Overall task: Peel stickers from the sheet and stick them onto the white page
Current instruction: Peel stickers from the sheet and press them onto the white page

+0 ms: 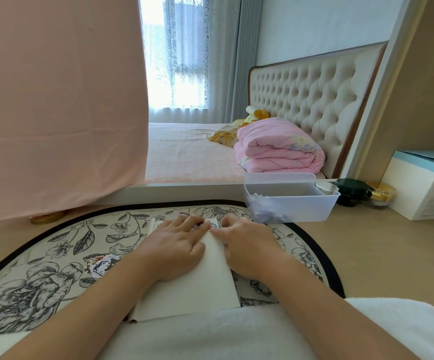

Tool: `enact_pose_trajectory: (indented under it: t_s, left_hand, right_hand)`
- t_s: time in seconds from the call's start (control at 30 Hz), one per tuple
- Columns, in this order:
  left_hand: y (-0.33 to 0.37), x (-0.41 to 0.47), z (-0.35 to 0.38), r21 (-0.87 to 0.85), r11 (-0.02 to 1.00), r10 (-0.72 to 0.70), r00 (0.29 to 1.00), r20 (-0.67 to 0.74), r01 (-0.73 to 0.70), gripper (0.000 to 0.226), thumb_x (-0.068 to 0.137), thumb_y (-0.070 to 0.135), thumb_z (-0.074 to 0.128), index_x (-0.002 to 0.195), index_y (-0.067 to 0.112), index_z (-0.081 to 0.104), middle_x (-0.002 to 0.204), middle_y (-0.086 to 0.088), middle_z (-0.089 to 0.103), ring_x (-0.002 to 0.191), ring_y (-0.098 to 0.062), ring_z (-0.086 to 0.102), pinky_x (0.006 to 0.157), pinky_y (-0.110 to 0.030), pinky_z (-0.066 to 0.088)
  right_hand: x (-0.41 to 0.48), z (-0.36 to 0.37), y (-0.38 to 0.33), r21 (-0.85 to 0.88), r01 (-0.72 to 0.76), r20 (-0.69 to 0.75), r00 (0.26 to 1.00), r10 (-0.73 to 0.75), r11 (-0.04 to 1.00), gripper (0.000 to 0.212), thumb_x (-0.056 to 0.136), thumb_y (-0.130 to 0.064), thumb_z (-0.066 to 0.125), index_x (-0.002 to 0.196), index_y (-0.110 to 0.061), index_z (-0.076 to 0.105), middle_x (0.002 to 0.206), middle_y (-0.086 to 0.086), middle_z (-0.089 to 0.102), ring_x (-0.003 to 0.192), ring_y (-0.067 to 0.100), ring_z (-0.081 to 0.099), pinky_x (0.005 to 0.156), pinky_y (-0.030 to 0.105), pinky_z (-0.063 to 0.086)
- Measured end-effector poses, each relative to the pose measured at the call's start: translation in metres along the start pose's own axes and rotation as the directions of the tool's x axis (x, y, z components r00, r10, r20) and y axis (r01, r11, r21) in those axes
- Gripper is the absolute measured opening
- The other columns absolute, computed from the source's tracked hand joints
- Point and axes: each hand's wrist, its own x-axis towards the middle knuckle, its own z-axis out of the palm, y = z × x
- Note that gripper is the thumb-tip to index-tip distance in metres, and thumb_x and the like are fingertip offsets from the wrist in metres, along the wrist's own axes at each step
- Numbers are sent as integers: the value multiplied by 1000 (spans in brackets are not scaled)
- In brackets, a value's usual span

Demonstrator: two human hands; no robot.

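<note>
A white page [200, 287] lies on a floral placemat [55, 255] in front of me. My left hand [177, 245] rests flat on the page's left half, fingers stretched toward its far edge. My right hand [247, 242] lies along the page's right edge, its fingertips pressing near a small round blue-and-white sticker [213, 225] at the page's far end. A second dark sticker [198, 225] peeks out between my left fingers. A cartoon cat sticker sheet [99, 265] lies on the placemat to the left of my left forearm.
A clear plastic bin [291, 203] with scraps stands just beyond my right hand. Dark and gold jars [353, 193] and a white-blue box [426, 185] sit at the right. A pink cloth [55, 100] hangs at the left over a gold lid [45, 218]. A mirror behind reflects a bed.
</note>
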Motion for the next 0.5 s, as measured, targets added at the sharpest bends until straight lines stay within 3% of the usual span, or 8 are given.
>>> enact_pose_trajectory:
  t_s: [0.13, 0.27, 0.4, 0.5]
  left_hand:
    - [0, 1, 0, 3, 1000, -2, 1000, -6, 2, 56, 104, 41, 20, 159, 33, 12, 162, 14, 14, 148, -6, 5, 121, -34, 12]
    - [-3, 3, 1, -10, 1000, 4, 997, -73, -5, 60, 96, 49, 24, 155, 36, 27, 155, 20, 28, 143, -5, 20, 117, -33, 23]
    - [-4, -3, -4, -214, 977, -67, 979, -195, 25, 49, 94, 46, 47, 142, 37, 47, 145, 22, 45, 132, -4, 40, 109, -31, 35]
    - [-9, -18, -18, -334, 942, -148, 922, -358, 22, 36, 95, 43, 50, 130, 39, 57, 129, 24, 56, 121, -2, 47, 99, -33, 43]
  right_hand:
    - [-3, -1, 1, 12, -22, -11, 1000, 22, 1000, 36, 94, -23, 46, 125, -33, 61, 114, -4, 53, 107, 22, 54, 80, 31, 44]
    - [-5, 0, 2, 32, -41, -23, 999, 42, 999, 35, 96, -28, 45, 127, -33, 60, 118, -3, 54, 107, 23, 56, 85, 36, 51]
    - [-3, -10, -2, 106, -58, -99, 993, 69, 993, 36, 97, -31, 44, 131, -34, 59, 124, -6, 52, 104, 19, 61, 78, 32, 50]
    - [-2, -21, -16, 193, -15, -148, 988, 44, 981, 37, 97, -34, 47, 132, -36, 59, 127, -12, 53, 103, 13, 61, 78, 29, 48]
